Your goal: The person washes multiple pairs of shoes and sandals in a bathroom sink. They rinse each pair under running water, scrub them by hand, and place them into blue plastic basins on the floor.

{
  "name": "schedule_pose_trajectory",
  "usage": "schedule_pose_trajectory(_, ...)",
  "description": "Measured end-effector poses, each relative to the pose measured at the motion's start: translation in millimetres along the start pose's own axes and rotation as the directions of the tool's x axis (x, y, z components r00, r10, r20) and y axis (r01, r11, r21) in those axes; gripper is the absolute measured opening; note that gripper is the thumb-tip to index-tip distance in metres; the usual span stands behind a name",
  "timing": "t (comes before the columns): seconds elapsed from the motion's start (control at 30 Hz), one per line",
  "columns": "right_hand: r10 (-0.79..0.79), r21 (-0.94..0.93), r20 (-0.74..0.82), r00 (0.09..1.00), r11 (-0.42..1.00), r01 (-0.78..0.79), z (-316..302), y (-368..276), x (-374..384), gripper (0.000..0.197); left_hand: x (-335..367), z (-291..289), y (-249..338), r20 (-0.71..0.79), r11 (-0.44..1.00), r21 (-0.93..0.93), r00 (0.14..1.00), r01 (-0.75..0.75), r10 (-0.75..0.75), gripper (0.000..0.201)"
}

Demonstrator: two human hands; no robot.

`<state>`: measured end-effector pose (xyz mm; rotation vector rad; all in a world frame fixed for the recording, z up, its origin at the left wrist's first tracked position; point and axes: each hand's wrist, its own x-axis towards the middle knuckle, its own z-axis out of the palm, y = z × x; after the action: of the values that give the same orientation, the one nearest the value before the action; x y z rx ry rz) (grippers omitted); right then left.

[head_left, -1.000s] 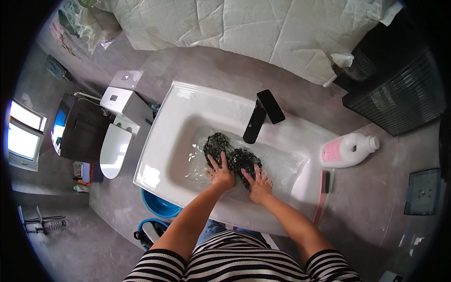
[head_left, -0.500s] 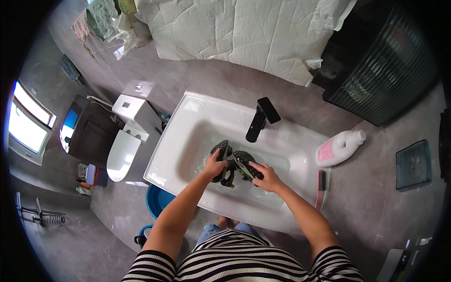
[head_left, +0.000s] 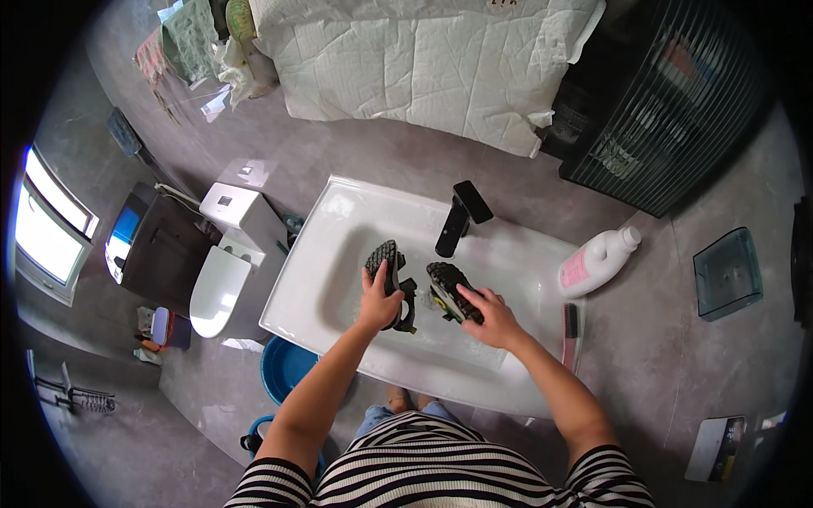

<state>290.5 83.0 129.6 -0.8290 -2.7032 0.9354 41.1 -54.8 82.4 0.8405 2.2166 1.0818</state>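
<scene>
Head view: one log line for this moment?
left hand: holds shoe | right hand: holds second shoe | both over sink

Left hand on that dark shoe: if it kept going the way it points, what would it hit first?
Probably the sink's white back rim. The left hand, holding a shoe, points up and away; depth is unclear.

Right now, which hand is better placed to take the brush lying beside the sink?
Right. The right hand holds a shoe on the sink's right side, nearest the brush by the pink bottle. The left hand would probably have to cross over.
</scene>
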Motion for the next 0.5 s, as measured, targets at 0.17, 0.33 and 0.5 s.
schedule_pose_trajectory(0.17, -0.042, -0.343, 0.027, 0.999, 0.938, 0.049, 43, 11, -2, 0.087, -9, 46, -10, -0.146, 0.939, 0.323, 0.987, 0.116, -0.072, 0.088)
schedule_pose_trajectory(0.33, -0.035, -0.408, 0.05, 0.998, 0.912, 0.053, 84, 38, 5, 0.094, -8, 78, -34, -0.06, 0.878, 0.46, 0.992, 0.13, -0.115, 0.095)
schedule_pose_trajectory(0.5, 0.082, -0.427, 0.174, 0.981, 0.904, 0.001, 101, 46, 16, 0.099, -10, 80, -46, 0.021, 0.824, 0.563, 0.995, 0.068, -0.097, 0.097)
